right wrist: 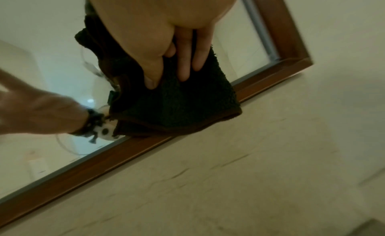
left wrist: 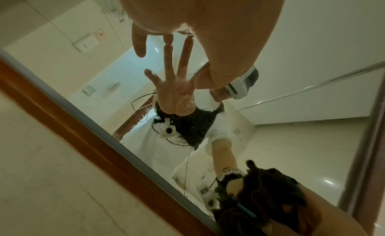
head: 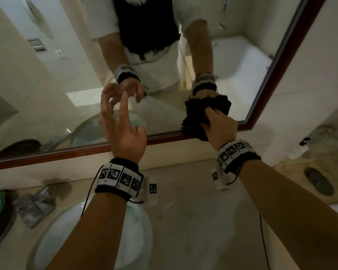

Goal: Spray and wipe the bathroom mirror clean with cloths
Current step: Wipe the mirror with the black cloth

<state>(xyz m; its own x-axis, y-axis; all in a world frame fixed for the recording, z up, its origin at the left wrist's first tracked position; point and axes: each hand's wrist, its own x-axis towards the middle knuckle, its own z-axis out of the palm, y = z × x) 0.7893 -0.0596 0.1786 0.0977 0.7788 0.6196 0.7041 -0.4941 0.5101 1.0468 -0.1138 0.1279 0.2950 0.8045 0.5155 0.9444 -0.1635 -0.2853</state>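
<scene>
The person's right hand (head: 220, 127) is gripping a dark terry cloth (head: 199, 117), bunched into a wad, and pressing it against the bathroom mirror (head: 66, 78) at its lower edge, near the lower right corner. The bottom of the wad is overlapping the brown wooden frame (head: 66, 152). In the right wrist view the fingers (right wrist: 185, 64) are lying spread over the cloth's looped pile, with the thumb pressed in alongside them, so the hold is a firm clasp round the fabric and not a pinch at one corner.

The left hand (head: 121, 127) is hovering in front of the glass, fingers spread and loosely bent, holding nothing. The left wrist view seems to show fingertips meeting their reflection, but whether they are actually touching is hard to tell.

The cloth looks soft, light and thick. It is likely to fold and slip inside the palm under sideways strokes, so it is probably best held as it is now: gathered in the middle, with flat fingers spreading pressure across a broad pad. Loose edges are hanging free and may trail over the frame. The glass is rigid and smooth, so the cloth should be gliding easily, more so where it is wet. Moderate, even pressure seems enough.

Below, a glass basin (head: 135, 230) is sitting on the pale countertop (head: 203, 221).
</scene>
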